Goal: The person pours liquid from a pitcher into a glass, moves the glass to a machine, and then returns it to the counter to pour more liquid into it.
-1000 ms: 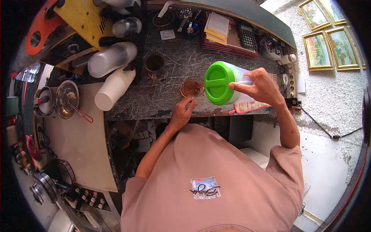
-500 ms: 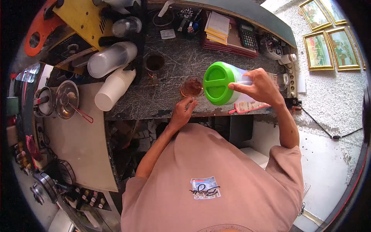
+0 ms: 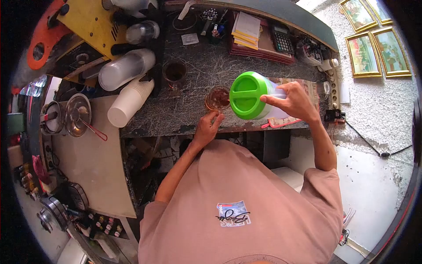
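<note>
My right hand (image 3: 293, 102) is wrapped round the handle of a pitcher (image 3: 250, 96) with a bright green lid and a pale body. The pitcher is tilted, its spout side at the rim of a clear glass mug (image 3: 218, 98). Reddish-brown liquid shows inside the mug, with a thin stream at its right edge. Fingers of my left hand (image 3: 209, 127) are closed on the mug's handle at the near side. Behind and to the left stands another glass mug (image 3: 175, 71) with dark contents.
Stacked white cups (image 3: 131, 103) and clear plastic cups (image 3: 127, 69) lie at the left. A metal strainer (image 3: 79, 115) with a red handle rests beyond them. Papers (image 3: 247, 29) and a calculator (image 3: 282, 40) sit at the back. A patterned cloth (image 3: 281, 122) lies under the pitcher.
The liquid in the mug appears slightly higher. The pitcher and both hands keep nearly the same places, while the view shifts a little.
</note>
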The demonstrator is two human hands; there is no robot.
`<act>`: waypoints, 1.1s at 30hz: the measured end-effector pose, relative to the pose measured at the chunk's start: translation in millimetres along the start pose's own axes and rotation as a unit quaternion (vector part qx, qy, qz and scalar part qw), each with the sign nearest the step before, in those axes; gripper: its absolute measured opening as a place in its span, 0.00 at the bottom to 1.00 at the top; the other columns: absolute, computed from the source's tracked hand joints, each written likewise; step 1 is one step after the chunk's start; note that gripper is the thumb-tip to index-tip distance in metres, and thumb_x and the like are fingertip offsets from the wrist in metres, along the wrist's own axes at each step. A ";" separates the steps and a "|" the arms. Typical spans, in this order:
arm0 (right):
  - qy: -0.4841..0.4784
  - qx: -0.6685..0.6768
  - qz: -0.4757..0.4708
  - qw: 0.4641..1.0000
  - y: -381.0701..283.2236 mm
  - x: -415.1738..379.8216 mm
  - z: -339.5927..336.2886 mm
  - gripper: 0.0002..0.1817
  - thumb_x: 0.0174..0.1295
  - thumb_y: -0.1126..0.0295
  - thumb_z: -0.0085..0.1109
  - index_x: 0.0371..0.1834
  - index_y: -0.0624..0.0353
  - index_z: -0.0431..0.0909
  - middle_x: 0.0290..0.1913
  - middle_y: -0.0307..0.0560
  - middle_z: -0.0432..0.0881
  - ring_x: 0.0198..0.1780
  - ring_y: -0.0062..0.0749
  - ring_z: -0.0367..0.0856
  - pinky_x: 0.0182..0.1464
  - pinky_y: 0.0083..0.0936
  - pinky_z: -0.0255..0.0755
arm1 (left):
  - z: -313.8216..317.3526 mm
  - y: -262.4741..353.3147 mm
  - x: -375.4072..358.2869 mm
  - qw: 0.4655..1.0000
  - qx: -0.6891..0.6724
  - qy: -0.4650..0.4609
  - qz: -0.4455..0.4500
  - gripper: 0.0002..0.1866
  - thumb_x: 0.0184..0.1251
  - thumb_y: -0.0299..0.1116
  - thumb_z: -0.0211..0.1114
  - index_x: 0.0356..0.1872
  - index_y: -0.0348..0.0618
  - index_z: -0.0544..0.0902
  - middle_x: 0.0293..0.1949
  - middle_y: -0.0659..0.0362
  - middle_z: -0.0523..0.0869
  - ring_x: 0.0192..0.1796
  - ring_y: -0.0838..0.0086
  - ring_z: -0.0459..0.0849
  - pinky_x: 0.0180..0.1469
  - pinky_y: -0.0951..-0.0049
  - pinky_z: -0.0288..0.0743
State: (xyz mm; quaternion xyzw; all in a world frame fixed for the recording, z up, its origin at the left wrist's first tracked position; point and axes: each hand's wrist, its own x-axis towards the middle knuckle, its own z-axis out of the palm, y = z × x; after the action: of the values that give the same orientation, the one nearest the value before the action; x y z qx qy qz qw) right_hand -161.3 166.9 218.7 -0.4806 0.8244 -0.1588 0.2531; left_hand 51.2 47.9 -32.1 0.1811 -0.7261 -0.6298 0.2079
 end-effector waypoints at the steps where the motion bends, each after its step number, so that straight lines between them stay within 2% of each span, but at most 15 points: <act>1: -0.006 0.008 0.023 1.000 4.1 -1.8 1.2 0.31 0.64 0.41 0.66 0.35 0.67 0.89 0.21 0.52 0.85 0.21 0.31 0.84 0.27 0.32 0.76 | 0.3 0.9 -0.2 1.000 -0.008 0.007 0.007 0.16 0.78 0.38 0.61 0.35 0.33 0.77 0.27 0.45 0.78 0.28 0.55 0.77 0.34 0.62 0.71; 8: 0.034 0.119 0.076 0.989 33.3 -17.1 17.0 0.30 0.61 0.42 0.70 0.32 0.66 0.89 0.21 0.43 0.85 0.23 0.24 0.83 0.26 0.24 0.73 | -2.6 3.3 -0.8 0.999 0.010 -0.020 -0.025 0.17 0.79 0.41 0.59 0.38 0.33 0.80 0.29 0.46 0.82 0.31 0.58 0.81 0.37 0.62 0.73; 12: 0.054 0.169 0.096 0.979 44.5 -25.5 23.1 0.29 0.60 0.44 0.72 0.30 0.65 0.89 0.22 0.39 0.84 0.24 0.20 0.81 0.27 0.21 0.71 | -5.5 4.8 -0.1 0.998 -0.005 -0.037 -0.043 0.17 0.79 0.41 0.60 0.43 0.34 0.84 0.34 0.50 0.87 0.37 0.66 0.85 0.42 0.65 0.76; 15: 0.101 0.221 0.091 0.966 60.3 -35.9 26.0 0.26 0.60 0.46 0.72 0.26 0.63 0.87 0.20 0.33 0.80 0.22 0.16 0.74 0.25 0.20 0.64 | -5.8 -0.6 -0.1 0.997 -0.009 -0.049 -0.051 0.17 0.79 0.42 0.60 0.45 0.35 0.85 0.36 0.52 0.88 0.40 0.70 0.86 0.45 0.67 0.77; 17: 0.158 0.364 0.087 0.914 87.6 -45.3 36.4 0.25 0.59 0.47 0.74 0.19 0.57 0.81 0.18 0.26 0.72 0.20 0.11 0.65 0.23 0.19 0.55 | -5.1 2.5 -0.9 0.998 -0.002 -0.047 -0.046 0.17 0.79 0.42 0.60 0.44 0.35 0.85 0.37 0.53 0.88 0.41 0.71 0.86 0.46 0.68 0.77; 18: 0.199 0.420 0.082 0.882 101.8 -48.4 45.7 0.26 0.64 0.48 0.70 0.15 0.51 0.74 0.16 0.25 0.67 0.18 0.11 0.60 0.21 0.20 0.49 | -5.6 7.8 -1.1 0.997 -0.005 -0.047 -0.066 0.17 0.80 0.42 0.60 0.44 0.35 0.85 0.37 0.54 0.89 0.42 0.72 0.86 0.46 0.68 0.77; 19: 0.200 0.421 0.082 0.881 110.9 -51.1 51.6 0.26 0.64 0.48 0.70 0.15 0.51 0.74 0.16 0.25 0.67 0.18 0.11 0.60 0.21 0.20 0.49 | -6.0 10.6 -1.1 0.995 -0.007 -0.046 -0.086 0.17 0.80 0.43 0.59 0.44 0.36 0.86 0.37 0.56 0.89 0.42 0.72 0.86 0.46 0.68 0.77; 21: 0.349 0.558 0.078 0.748 121.5 -56.2 59.4 0.28 0.70 0.50 0.63 0.15 0.50 0.69 0.15 0.27 0.64 0.15 0.12 0.58 0.19 0.20 0.46 | -5.6 3.2 -0.7 0.996 -0.009 -0.045 -0.072 0.17 0.80 0.43 0.59 0.44 0.36 0.86 0.36 0.57 0.89 0.41 0.73 0.85 0.46 0.69 0.77; 22: 0.398 0.571 0.069 0.714 121.3 -58.0 59.1 0.27 0.74 0.51 0.59 0.16 0.51 0.69 0.14 0.28 0.63 0.13 0.13 0.56 0.17 0.22 0.44 | -5.3 -0.6 -1.3 0.997 -0.013 -0.044 -0.058 0.17 0.81 0.43 0.59 0.43 0.37 0.86 0.36 0.58 0.89 0.41 0.74 0.84 0.46 0.69 0.76; 23: 0.400 0.572 0.071 0.713 126.4 -60.6 60.0 0.27 0.74 0.51 0.59 0.16 0.51 0.69 0.14 0.28 0.63 0.13 0.13 0.56 0.17 0.22 0.44 | -5.5 -4.0 -2.5 0.997 -0.013 -0.047 -0.059 0.17 0.81 0.43 0.59 0.43 0.37 0.86 0.36 0.58 0.89 0.41 0.74 0.84 0.46 0.69 0.76; 25: 0.486 0.595 0.084 0.635 141.4 -64.4 63.9 0.26 0.74 0.51 0.58 0.18 0.51 0.71 0.14 0.28 0.62 0.13 0.13 0.55 0.18 0.23 0.44 | -5.9 -5.4 -2.5 0.995 -0.007 -0.056 -0.081 0.19 0.82 0.43 0.56 0.43 0.37 0.86 0.38 0.60 0.88 0.45 0.76 0.82 0.52 0.71 0.75; 27: 0.522 0.577 0.081 0.623 152.5 -64.4 68.7 0.24 0.74 0.52 0.58 0.21 0.52 0.73 0.14 0.28 0.62 0.13 0.14 0.54 0.18 0.23 0.43 | -2.6 -6.0 -2.7 0.997 -0.007 -0.042 -0.068 0.18 0.81 0.42 0.57 0.43 0.37 0.86 0.36 0.59 0.88 0.42 0.76 0.83 0.48 0.71 0.75; 29: 0.619 0.513 0.099 0.586 163.6 -59.7 72.2 0.22 0.74 0.53 0.59 0.24 0.54 0.76 0.15 0.29 0.63 0.14 0.14 0.55 0.19 0.23 0.43 | -2.2 -5.0 -3.7 0.998 -0.007 -0.027 -0.056 0.17 0.81 0.41 0.58 0.43 0.37 0.86 0.35 0.58 0.88 0.39 0.76 0.83 0.45 0.71 0.76; 30: 0.636 0.483 0.095 0.595 169.7 -57.6 73.1 0.14 0.75 0.54 0.55 0.40 0.53 0.80 0.20 0.29 0.67 0.15 0.13 0.57 0.17 0.18 0.47 | -4.3 0.5 -2.4 0.997 -0.001 -0.033 -0.071 0.16 0.81 0.41 0.59 0.43 0.37 0.87 0.35 0.58 0.88 0.40 0.75 0.83 0.45 0.71 0.76; 33: 0.677 0.478 0.127 0.545 192.9 -55.8 76.7 0.13 0.74 0.56 0.57 0.39 0.52 0.80 0.21 0.29 0.68 0.16 0.12 0.58 0.17 0.18 0.47 | -4.7 6.8 -3.0 0.995 0.009 -0.035 -0.093 0.15 0.80 0.39 0.59 0.44 0.37 0.87 0.37 0.57 0.89 0.41 0.74 0.85 0.47 0.70 0.76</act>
State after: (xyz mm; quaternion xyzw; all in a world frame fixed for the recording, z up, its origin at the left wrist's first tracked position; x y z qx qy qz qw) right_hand -232.0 308.2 73.0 0.0709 0.6059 -0.7738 -0.1705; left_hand 56.2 46.4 -25.1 0.2277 -0.7183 -0.6461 0.1213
